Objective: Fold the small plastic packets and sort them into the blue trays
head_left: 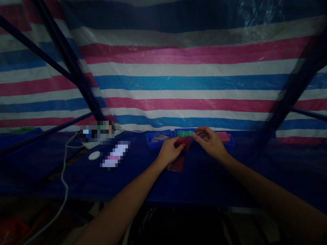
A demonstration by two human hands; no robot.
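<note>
My left hand (170, 152) is closed around a dark red flat piece (186, 142) over the blue-covered table (204, 177). Another dark red piece (176, 164) lies on the table just below that hand. My right hand (211, 143) is curled in a pinch beside the left, over a blue tray (230, 144); what its fingertips hold is too small to make out. A green piece (186, 133) lies in the tray behind the fingers, and a pink piece (223, 136) lies to the right.
A second blue tray (158, 139) with small parts stands left of the hands. A white round object (94, 155) and a white cable (63, 177) lie at the left. Dark tent poles (68, 64) cross in front of a striped tarp wall (178, 78).
</note>
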